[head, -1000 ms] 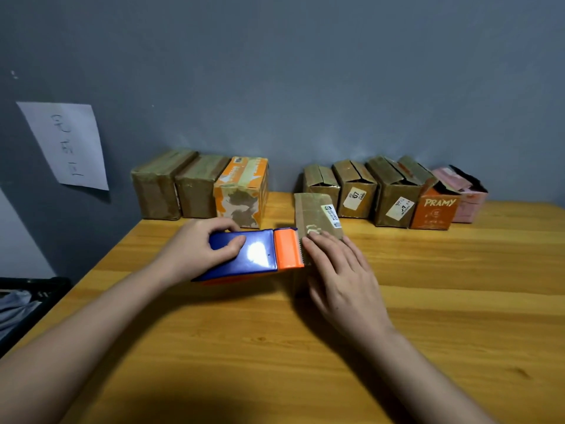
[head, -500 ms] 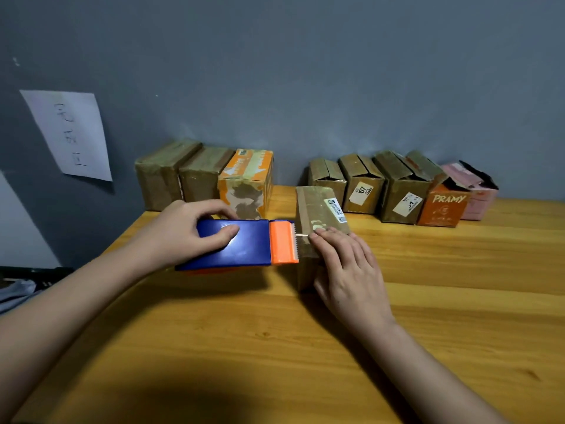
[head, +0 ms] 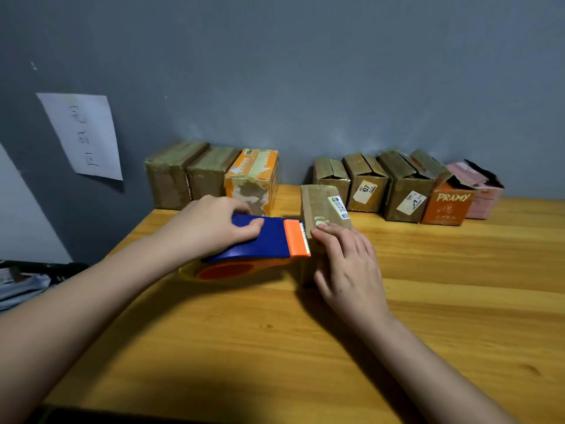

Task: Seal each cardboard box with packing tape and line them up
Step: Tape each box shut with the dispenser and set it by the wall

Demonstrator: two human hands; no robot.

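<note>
Yellow wooden table (head: 397, 316) carried two rows of cardboard boxes at the wall: taped trio (head: 211, 179) left, open-flapped five (head: 406, 188) right. Brown cardboard box (head: 321, 206) stood mid-table, in front. Left hand (head: 211, 228) gripped blue-and-orange tape dispenser (head: 260, 243), blade end touching box. Right hand (head: 348, 267) lay flat, fingers straight, pressing box top.

Bare wooden table (head: 458, 301) near and right, gap at far centre between taped boxes (head: 211, 175) left and open boxes (head: 397, 185) right, wall behind.
</note>
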